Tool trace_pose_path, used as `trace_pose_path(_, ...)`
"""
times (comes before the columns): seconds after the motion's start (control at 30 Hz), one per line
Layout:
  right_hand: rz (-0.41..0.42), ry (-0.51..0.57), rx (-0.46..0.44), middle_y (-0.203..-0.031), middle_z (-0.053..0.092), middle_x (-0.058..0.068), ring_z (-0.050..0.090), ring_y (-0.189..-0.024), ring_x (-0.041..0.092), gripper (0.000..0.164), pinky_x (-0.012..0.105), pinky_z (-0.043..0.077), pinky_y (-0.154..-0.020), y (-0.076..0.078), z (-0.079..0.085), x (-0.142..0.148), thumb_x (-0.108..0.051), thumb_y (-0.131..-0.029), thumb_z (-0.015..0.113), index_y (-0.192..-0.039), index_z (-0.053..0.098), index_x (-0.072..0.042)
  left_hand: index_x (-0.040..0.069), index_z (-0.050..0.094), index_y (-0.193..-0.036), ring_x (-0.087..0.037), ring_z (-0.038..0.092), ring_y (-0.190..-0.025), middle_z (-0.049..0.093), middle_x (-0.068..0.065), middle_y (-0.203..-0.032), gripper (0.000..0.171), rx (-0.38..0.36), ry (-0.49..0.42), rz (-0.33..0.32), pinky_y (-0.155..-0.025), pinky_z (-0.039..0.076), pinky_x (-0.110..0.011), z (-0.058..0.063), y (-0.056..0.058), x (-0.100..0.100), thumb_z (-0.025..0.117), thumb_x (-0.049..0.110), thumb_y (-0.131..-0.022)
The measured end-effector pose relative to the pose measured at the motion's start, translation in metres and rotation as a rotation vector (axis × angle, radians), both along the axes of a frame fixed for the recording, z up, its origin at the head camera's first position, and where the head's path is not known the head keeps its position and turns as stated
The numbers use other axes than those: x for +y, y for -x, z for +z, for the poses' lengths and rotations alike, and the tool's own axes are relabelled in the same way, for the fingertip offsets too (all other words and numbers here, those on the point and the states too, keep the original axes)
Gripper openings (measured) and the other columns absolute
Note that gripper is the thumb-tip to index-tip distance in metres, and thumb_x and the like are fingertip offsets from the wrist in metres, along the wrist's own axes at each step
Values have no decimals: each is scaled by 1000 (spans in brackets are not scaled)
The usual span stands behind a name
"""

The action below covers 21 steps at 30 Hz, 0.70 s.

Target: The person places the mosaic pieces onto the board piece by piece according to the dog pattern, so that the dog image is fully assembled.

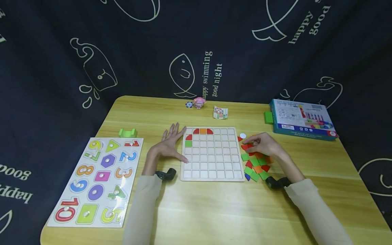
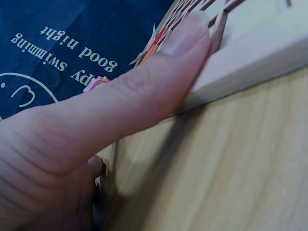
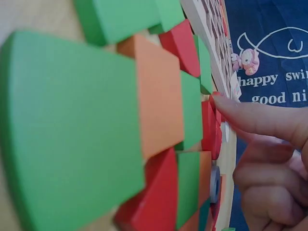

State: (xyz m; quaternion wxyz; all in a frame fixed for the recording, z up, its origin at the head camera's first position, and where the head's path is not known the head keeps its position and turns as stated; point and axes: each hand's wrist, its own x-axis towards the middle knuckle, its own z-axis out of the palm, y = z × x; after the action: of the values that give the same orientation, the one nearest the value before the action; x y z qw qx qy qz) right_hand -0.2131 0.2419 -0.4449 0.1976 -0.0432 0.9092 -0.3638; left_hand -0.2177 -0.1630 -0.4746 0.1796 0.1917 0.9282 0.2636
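The square grid board (image 1: 211, 163) lies mid-table with red quarter-circle pieces, an orange square (image 1: 203, 131) and a green square (image 1: 188, 143) in its upper-left cells. My left hand (image 1: 166, 146) is spread along its left edge, fingers straight. The left thumb (image 2: 144, 94) rests on the rim in the left wrist view. My right hand (image 1: 264, 144) is over the heap of loose pieces right of the board. Its thumb and index fingertips pinch a red quarter-circle piece (image 1: 244, 147); the other fingers are curled. Green squares (image 3: 72, 125) and an orange piece (image 3: 161, 96) lie close by.
A number-and-shape puzzle board (image 1: 104, 163) lies at the left, with a green block (image 1: 128, 133) behind it. At the back are a pink figurine (image 1: 199, 102), a chip (image 1: 189, 104) and a picture card (image 1: 220, 112). A boxed set (image 1: 303, 119) stands back right beside another green block (image 1: 268, 117).
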Motion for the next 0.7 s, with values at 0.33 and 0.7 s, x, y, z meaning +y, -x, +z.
trace_pose_path(0.33, 55, -62, 87, -59, 35, -2, 36, -56, 17, 26, 26, 24, -48, 4, -5, -1, -19, -79, 80, -102, 74, -10, 25, -1, -156, -27, -25, -148, -23, -11, -161, 141, 4, 9, -1, -121, -14, -52, 3, -2, -2, 86, 63, -52)
trace_pose_path(0.7, 226, -26, 182, -64, 42, -1, 39, -55, 17, 24, 25, 28, -46, 7, 13, -14, -26, -84, 75, -106, 73, -19, 26, -1, -156, -28, -23, -149, -22, -11, -161, 140, 9, -8, -4, -121, -14, -52, 1, -1, 0, 85, 63, -52)
